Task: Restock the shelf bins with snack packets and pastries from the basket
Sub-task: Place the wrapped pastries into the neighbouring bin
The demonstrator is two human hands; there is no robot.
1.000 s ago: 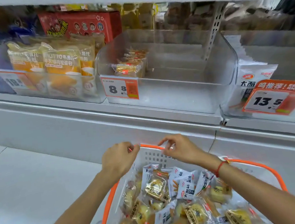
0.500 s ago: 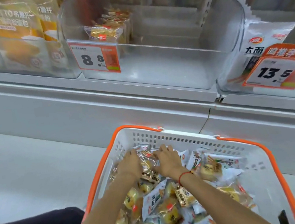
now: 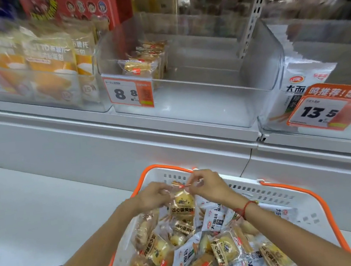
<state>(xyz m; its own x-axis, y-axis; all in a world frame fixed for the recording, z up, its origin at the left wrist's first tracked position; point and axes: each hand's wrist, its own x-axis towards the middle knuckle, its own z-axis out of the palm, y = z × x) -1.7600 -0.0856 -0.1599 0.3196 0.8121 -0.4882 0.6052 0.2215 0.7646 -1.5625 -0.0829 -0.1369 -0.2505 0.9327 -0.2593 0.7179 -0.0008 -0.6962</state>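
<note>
A white basket with orange handles sits below me, full of wrapped pastries and white snack packets. Above its far end I hold up a clear-wrapped yellow pastry packet. My left hand grips its left side and my right hand pinches its top edge. Straight ahead on the shelf stands a clear bin that holds only a short row of similar pastries at its left end.
An 8.8 price tag hangs on the clear bin's front. Left of it is a bin of orange bread bags. At right, a bin holds white snack bags behind a 13.5 tag. A white shelf ledge juts toward me.
Both hands dropped from the basket's far rim into the packets, then came up holding one pastry packet. The view tilted down and back up toward the shelf.
</note>
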